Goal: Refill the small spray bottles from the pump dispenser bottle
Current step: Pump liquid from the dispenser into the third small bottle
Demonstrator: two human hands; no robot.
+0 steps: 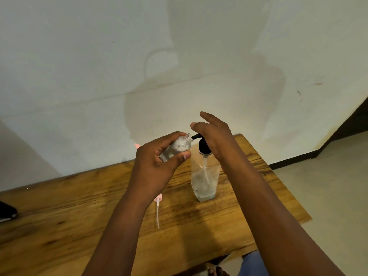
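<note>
My left hand (157,166) grips a small clear spray bottle (177,147), tilted, with its open neck against the black nozzle of the pump dispenser bottle (205,174). That tall clear bottle stands on the wooden table (59,216) with a little liquid at its bottom. My right hand (215,136) rests on the black pump head, fingers partly spread. A pink spray cap with its white dip tube (158,208) lies on the table under my left wrist. A pink tip (137,145) peeks out behind my left hand.
A dark object (7,213) lies at the table's left edge. The white wall rises just behind the table. The table's right edge drops to a pale floor (328,186) with a dark skirting board.
</note>
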